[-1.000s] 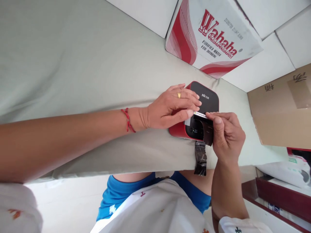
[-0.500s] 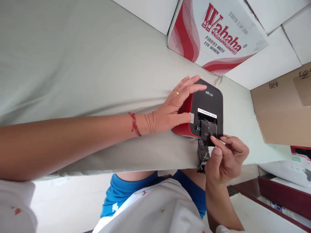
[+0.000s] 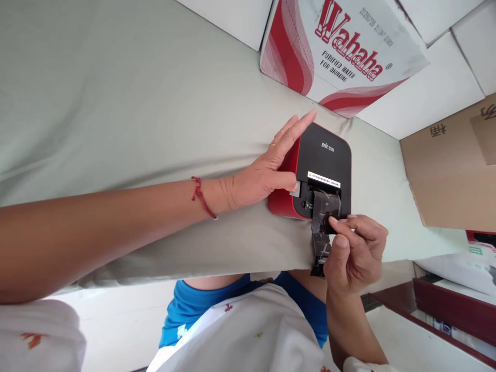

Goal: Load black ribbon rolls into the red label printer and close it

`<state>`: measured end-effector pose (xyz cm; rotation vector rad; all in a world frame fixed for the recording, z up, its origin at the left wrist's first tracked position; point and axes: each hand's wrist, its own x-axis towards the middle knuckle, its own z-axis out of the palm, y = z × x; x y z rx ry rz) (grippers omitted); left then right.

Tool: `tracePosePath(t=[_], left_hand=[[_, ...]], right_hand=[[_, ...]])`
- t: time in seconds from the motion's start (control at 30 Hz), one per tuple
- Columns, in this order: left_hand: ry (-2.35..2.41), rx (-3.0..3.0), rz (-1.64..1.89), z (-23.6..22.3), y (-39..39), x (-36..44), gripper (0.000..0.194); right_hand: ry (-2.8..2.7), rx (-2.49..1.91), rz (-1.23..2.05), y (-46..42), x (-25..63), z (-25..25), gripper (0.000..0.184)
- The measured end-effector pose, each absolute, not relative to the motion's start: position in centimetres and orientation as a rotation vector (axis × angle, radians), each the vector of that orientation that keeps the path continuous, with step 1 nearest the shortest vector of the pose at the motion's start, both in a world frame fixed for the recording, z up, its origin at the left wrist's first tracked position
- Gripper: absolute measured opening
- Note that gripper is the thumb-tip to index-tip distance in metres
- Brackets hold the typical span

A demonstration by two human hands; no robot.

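A small red and black printer (image 3: 324, 160) sits near the front edge of a table covered with pale green cloth (image 3: 135, 113). A dark glossy strip (image 3: 321, 232) comes out of its front slot and hangs over the table edge. My left hand (image 3: 271, 165) lies flat against the printer's red left side, fingers stretched out, thumb by a grey button. My right hand (image 3: 354, 253) pinches the dark strip just below the slot.
A white and red "Wahaha" water carton (image 3: 341, 51) stands behind the printer among plain white boxes. A brown cardboard box (image 3: 449, 170) is at the right. A dark red shelf (image 3: 453, 310) with white goods is at the lower right.
My left hand slid off the printer's top to its left side. My right hand moved from the slot down along the strip, and more of the strip now shows.
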<state>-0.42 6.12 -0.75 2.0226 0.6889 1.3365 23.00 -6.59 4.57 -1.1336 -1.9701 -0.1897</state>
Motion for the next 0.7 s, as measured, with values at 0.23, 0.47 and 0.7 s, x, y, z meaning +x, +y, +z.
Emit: tracePosePath(t=[0.23,0.47,0.7], left_hand=[[0.774,2.002,1.374,-1.5,5.9,-0.2,0.087],[0.892,2.203,1.655,-1.3,4.1,-0.5,0.047],[0.693,2.727,1.820,-0.5,2.9,-0.5,0.019]], right_hand=[[-2.026,-1.153,-0.076,-6.1,23.7,6.3,0.030],[-2.175,-1.396,0.486,-0.4,24.2,12.8,0.023],[-2.830,-1.866,0.258,7.2,20.5,14.8,0.048]])
